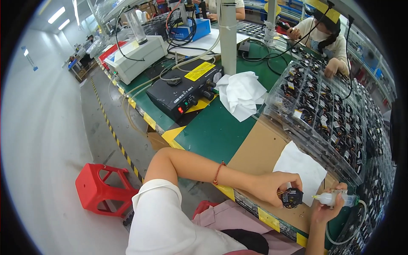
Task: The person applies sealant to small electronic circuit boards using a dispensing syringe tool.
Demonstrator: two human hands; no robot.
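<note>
My left hand [274, 187] is closed round a small round black circuit-board part [292, 198], its flat face turned toward the right. Thin wires show beside my fingers. In my right hand [325, 208] lies a clear dispensing syringe [338, 199] with a pale, yellowish tip. That tip points left at the black part, with a small gap between them. A clear hose [364, 221] runs from the syringe's back end and curves down. Beneath my hands are a white paper sheet [299, 165] and brown cardboard [259, 146] on the green bench.
Stacked clear trays [316, 114] of small wired parts stand at the right. A black dispenser box [185, 91] and crumpled white wipes [242, 93] sit farther back. A grey machine [138, 59] stands behind. Across the bench a co-worker [335, 42] reaches to the trays. A red stool [102, 189] is on the floor left.
</note>
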